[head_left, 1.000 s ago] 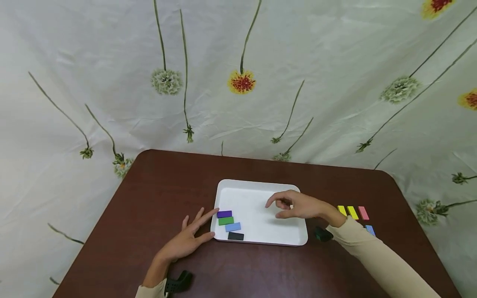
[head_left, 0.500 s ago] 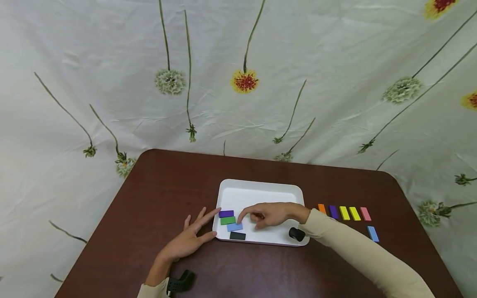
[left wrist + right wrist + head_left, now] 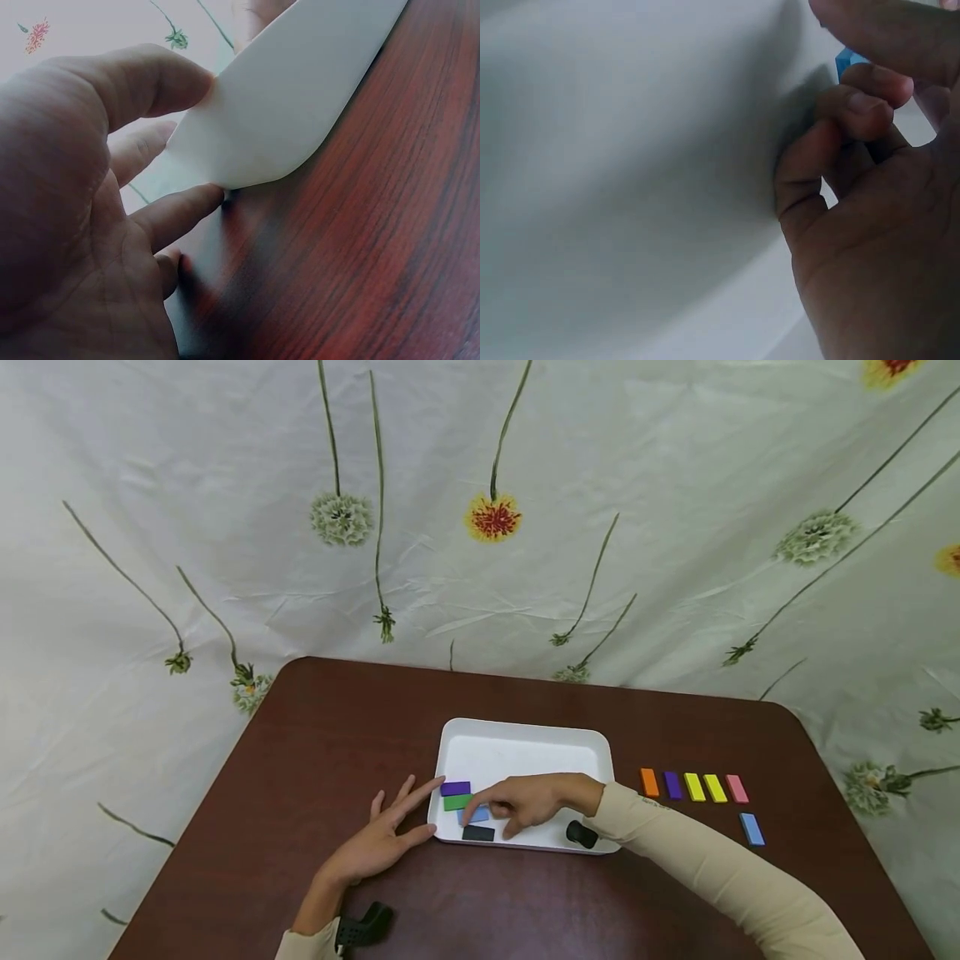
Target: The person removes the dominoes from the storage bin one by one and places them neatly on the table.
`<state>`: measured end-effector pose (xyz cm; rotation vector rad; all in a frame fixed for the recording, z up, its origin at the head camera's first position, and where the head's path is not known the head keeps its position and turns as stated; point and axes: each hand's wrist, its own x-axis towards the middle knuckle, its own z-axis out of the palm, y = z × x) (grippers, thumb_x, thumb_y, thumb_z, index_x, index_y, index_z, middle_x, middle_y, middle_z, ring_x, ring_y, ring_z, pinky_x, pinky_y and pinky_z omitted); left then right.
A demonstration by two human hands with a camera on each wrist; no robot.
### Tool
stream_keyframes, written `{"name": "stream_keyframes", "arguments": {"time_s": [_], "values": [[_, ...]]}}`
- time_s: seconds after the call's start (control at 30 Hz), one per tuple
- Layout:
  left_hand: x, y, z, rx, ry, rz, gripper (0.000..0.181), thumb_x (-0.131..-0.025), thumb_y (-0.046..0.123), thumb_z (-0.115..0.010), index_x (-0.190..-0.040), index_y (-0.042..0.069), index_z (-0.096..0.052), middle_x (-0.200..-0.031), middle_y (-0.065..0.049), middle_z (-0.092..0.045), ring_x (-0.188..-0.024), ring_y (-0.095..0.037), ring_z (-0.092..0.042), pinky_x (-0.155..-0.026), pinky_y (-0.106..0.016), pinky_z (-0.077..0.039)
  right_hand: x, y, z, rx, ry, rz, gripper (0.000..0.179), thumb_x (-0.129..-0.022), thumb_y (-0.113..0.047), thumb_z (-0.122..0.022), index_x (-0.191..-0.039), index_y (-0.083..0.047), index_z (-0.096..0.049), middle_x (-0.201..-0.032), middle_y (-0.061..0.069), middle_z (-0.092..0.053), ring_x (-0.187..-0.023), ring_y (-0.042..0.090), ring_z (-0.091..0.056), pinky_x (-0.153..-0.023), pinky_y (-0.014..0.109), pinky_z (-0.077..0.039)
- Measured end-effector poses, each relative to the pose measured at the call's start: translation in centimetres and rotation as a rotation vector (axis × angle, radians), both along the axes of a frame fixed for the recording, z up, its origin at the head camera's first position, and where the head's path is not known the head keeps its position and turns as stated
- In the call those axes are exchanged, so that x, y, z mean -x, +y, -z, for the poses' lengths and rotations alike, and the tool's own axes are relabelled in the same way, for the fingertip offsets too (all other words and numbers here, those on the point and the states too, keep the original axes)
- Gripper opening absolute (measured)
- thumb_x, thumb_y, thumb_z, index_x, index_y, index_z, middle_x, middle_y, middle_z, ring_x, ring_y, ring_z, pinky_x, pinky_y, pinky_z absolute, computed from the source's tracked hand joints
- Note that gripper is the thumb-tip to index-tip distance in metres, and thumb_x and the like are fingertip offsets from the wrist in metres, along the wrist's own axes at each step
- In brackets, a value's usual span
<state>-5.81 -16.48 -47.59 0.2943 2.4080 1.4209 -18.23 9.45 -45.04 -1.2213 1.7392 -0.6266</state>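
A white rectangular tray (image 3: 517,742) holds four small domino-like blocks near its left end: purple (image 3: 455,788), green (image 3: 454,802), light blue (image 3: 481,814) and black (image 3: 477,833). My left hand (image 3: 373,850) touches the tray's left rim with fingers spread; in the left wrist view its thumb and fingertips meet the tray wall (image 3: 262,112). Over the tray, my right hand (image 3: 536,800) points its index finger down across the light blue block, tip beside the black one. Its thumb stands apart to the right. Curled other fingers partly hide a blue block (image 3: 843,66) in the right wrist view.
Right of the tray lie orange (image 3: 649,782), purple (image 3: 672,786), two yellow (image 3: 693,787) and pink (image 3: 737,788) blocks in a row. A light blue block (image 3: 752,829) lies below the pink one. A flowered cloth (image 3: 420,568) hangs behind the dark wooden table (image 3: 360,710).
My right hand has come left across the tray, then down and slightly left from the light blue block to beside the black one. The left hand has stayed at the rim.
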Motion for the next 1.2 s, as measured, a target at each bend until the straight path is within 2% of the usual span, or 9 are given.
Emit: {"name": "stream_keyframes", "arguments": {"time_s": [0.33, 0.5, 0.77, 0.93, 1.07, 1.2], "values": [[-0.3, 0.2, -0.8, -0.023, -0.012, -0.007, 0.062, -0.102, 0.027, -0.060, -0.158, 0.030, -0.033, -0.165, -0.011, -0.026, -0.155, -0.039, 0.006, -0.112, -0.066, 0.022, -1.0, -0.1, -0.2, -0.026, 0.088, 0.030, 0.049, -0.084, 0.010, -0.071, -0.119, -0.021, -0.058, -0.069, -0.009, -0.033, -0.066, 0.001, -0.035, -0.073, 0.016, -0.036], [-0.2, 0.1, -0.9, -0.023, -0.018, -0.009, 0.062, -0.102, 0.027, -0.060, -0.158, 0.030, -0.033, -0.165, -0.011, -0.027, -0.155, -0.039, 0.006, -0.112, -0.066, 0.022, -1.1, 0.0, -0.2, -0.024, 0.131, 0.032, 0.047, -0.084, 0.008, -0.071, -0.118, -0.022, -0.057, -0.069, -0.009, -0.034, -0.065, 0.001, -0.036, -0.072, 0.015, -0.036], [0.1, 0.0, -0.4, 0.000, -0.027, -0.011, 0.065, -0.102, 0.031, -0.060, -0.159, 0.033, -0.030, -0.166, -0.007, -0.025, -0.156, -0.035, 0.005, -0.114, -0.064, 0.021, -0.8, 0.0, -0.4, -0.027, 0.192, -0.019, 0.046, -0.085, 0.005, -0.072, -0.119, -0.022, -0.056, -0.067, -0.010, -0.035, -0.063, 0.001, -0.036, -0.070, 0.015, -0.036], [0.2, 0.0, -0.5, 0.004, -0.026, -0.016, 0.065, -0.101, 0.032, -0.060, -0.158, 0.034, -0.030, -0.166, -0.007, -0.026, -0.156, -0.035, 0.004, -0.114, -0.064, 0.020, -0.6, 0.1, -0.5, -0.002, 0.241, -0.028, 0.045, -0.081, 0.003, -0.076, -0.115, -0.020, -0.057, -0.065, -0.011, -0.035, -0.062, 0.001, -0.036, -0.067, 0.014, -0.034], [0.3, -0.1, -0.6, -0.002, -0.017, -0.014, 0.063, -0.101, 0.032, -0.061, -0.158, 0.033, -0.033, -0.165, -0.009, -0.027, -0.156, -0.037, 0.003, -0.113, -0.065, 0.020, -0.2, 0.5, -0.5, 0.023, 0.269, -0.008, 0.043, -0.079, -0.002, -0.079, -0.112, -0.020, -0.059, -0.066, -0.012, -0.035, -0.062, 0.000, -0.035, -0.064, 0.014, -0.033], [0.4, -0.2, -0.8, 0.005, -0.026, -0.010, 0.064, -0.101, 0.033, -0.061, -0.157, 0.035, -0.032, -0.165, -0.007, -0.027, -0.156, -0.036, 0.003, -0.114, -0.064, 0.020, 0.4, 1.7, -0.9, 0.042, 0.275, 0.056, 0.041, -0.081, -0.011, -0.082, -0.113, -0.022, -0.059, -0.068, -0.012, -0.035, -0.064, 0.000, -0.035, -0.065, 0.015, -0.033]]}}
